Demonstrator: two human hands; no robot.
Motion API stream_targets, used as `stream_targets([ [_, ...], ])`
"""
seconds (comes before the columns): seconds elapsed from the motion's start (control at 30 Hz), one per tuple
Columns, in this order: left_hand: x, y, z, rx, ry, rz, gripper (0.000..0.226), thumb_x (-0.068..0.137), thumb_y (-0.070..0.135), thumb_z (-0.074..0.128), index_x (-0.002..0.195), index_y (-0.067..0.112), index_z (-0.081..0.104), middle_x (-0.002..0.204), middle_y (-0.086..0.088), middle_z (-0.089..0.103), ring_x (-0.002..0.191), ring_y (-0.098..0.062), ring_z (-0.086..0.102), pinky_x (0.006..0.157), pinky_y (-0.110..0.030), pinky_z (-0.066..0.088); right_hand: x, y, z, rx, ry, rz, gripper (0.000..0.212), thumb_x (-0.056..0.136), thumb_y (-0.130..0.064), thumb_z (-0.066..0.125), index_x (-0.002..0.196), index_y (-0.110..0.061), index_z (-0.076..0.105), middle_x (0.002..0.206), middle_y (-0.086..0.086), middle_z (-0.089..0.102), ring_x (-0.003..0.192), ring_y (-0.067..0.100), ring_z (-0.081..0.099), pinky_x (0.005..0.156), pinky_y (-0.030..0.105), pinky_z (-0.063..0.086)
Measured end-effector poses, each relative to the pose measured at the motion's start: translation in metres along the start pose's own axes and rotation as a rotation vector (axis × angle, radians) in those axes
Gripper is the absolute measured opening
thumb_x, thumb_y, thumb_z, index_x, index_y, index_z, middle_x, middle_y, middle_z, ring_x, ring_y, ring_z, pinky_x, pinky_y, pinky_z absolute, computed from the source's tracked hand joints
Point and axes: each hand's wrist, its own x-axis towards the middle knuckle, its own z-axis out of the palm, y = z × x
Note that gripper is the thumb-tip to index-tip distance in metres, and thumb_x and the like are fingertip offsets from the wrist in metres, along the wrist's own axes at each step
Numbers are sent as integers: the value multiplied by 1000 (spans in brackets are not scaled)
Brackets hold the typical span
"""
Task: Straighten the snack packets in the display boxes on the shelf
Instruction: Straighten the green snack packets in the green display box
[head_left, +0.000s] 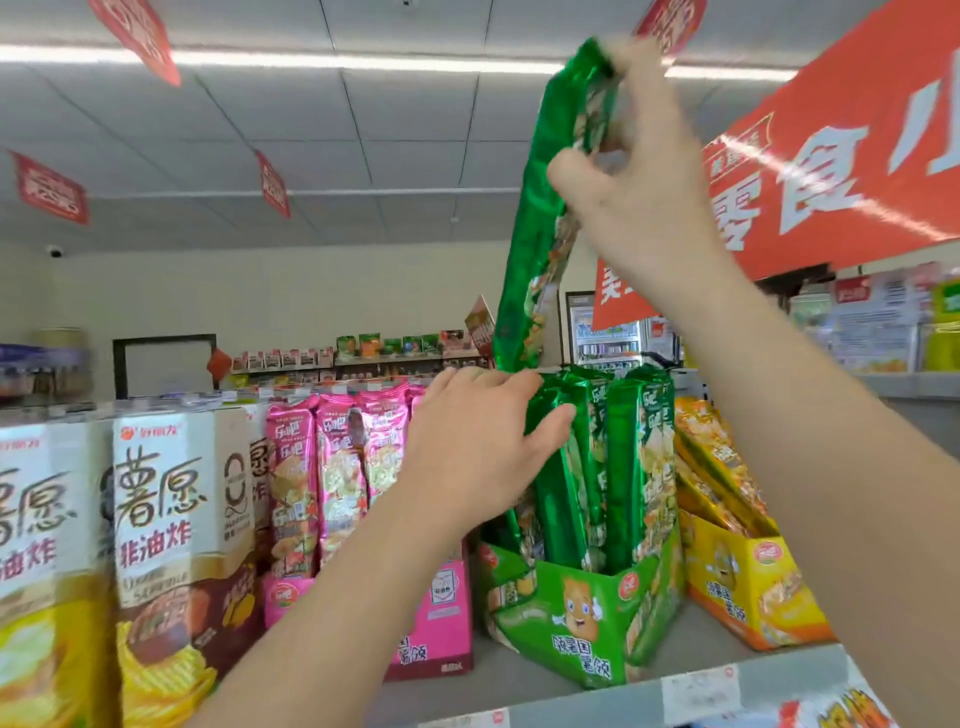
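A green display box (582, 618) stands on the shelf with several tall green snack packets (623, 467) upright in it. My right hand (644, 197) holds the top end of one long green packet (540, 234), lifted high above the box so that its lower end hangs just over the other packets. My left hand (483, 441) rests against the leftmost green packets in the box, thumb and fingers around their upper part.
A pink display box (441, 613) with pink packets (337, 467) stands left of the green one, a yellow box (748, 587) with leaning packets to the right. Tall chip cartons (171, 519) fill the far left. A red banner (841, 145) hangs at upper right. The shelf edge (675, 691) runs in front.
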Motion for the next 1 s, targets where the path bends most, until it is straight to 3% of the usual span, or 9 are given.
stream_targets([
  [0.07,-3,-5,2,-13,18,-7,46,96,52,35,111,16,61,84,-2,63,94,-27,55,87,-39,44,-14,-4,11,13,-39,58,40,83,-12,56,120,-23,48,93,-7,63,77,8,60,64,15,49],
  [0.13,-7,-11,2,-24,26,-2,41,94,49,36,109,20,60,78,0,61,88,-24,54,77,-37,47,-14,9,14,-11,-61,47,35,81,-14,57,111,-30,48,85,-12,62,68,2,57,63,17,49],
  [0.23,-8,-18,-1,-81,63,47,39,93,48,43,110,21,65,81,-1,67,85,-22,57,73,-35,48,-4,16,14,-76,-124,51,36,76,-22,57,108,-36,49,78,-14,62,53,-4,52,53,12,44],
  [0.43,-10,-19,-2,-62,108,133,40,93,47,48,109,16,67,87,0,68,85,-23,60,71,-33,44,-21,33,31,-125,-381,251,31,72,-26,60,101,-34,56,67,-13,63,58,7,62,63,36,59],
  [0.57,-8,-16,-2,-128,144,208,41,91,45,56,119,17,65,115,2,65,94,-23,65,77,-36,53,-39,42,38,-372,-713,323,7,81,-26,60,79,-22,66,60,-9,59,60,10,56,56,17,47],
  [0.67,-6,-15,-7,-207,114,215,42,88,46,58,123,21,63,122,7,59,95,-19,64,78,-37,55,-46,37,35,-440,-863,363,48,95,-36,50,51,-16,53,42,-10,43,41,3,39,47,26,31],
  [0.77,-3,-23,-13,-379,31,188,43,77,25,59,119,21,66,116,6,64,106,-11,59,95,-31,49,-47,27,27,-479,-921,309,73,97,-60,26,76,-5,68,73,8,65,70,20,61,71,32,48],
  [0.83,0,-27,-17,-508,13,163,42,70,-2,56,104,20,65,105,4,64,104,-11,61,97,-33,49,-49,22,23,-502,-927,261,79,95,-64,15,85,-8,70,82,12,65,82,27,61,79,34,47],
  [1.0,7,-26,-15,-491,107,98,47,69,-20,56,76,23,38,88,-3,57,87,-26,58,73,-50,51,-63,17,9,-303,-959,261,37,100,-46,32,123,-34,59,130,-11,59,120,9,52,104,29,37],
])
